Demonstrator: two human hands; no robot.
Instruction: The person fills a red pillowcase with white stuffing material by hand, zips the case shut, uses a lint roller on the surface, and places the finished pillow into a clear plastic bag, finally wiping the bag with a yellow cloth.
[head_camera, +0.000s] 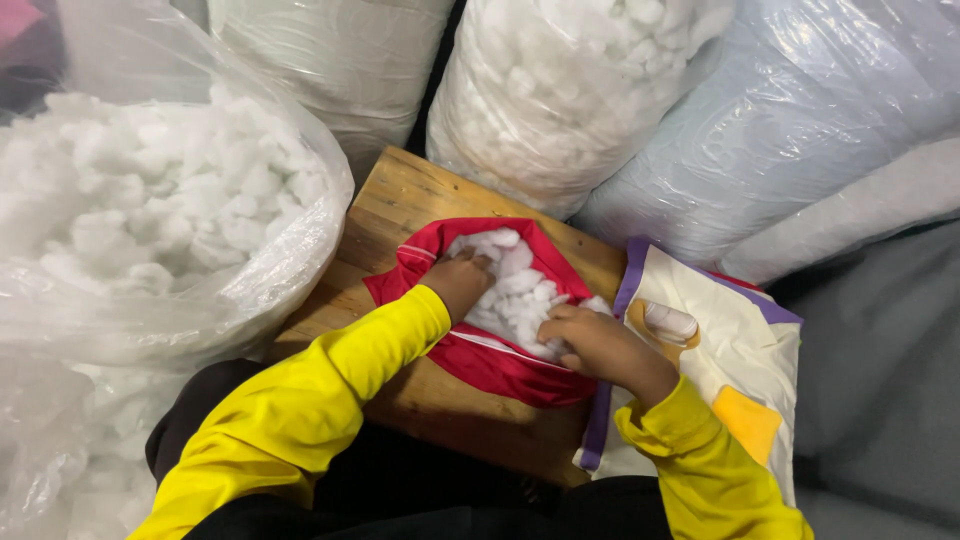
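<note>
A small stuffing workshop, by the look of it: big clear plastic sacks (150, 220) of white fibre filling (170, 190) crowd round a low wooden table (400, 200), with a half-filled red fabric cover (490, 360) and sewn cloth pieces (740, 350) lying on it

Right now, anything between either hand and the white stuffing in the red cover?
Nothing visible. The left hand is pushed into the red cover at its opening, touching the white stuffing. The right hand rests on the cover's rim beside the stuffing. The wooden board lies underneath, not between.
</note>
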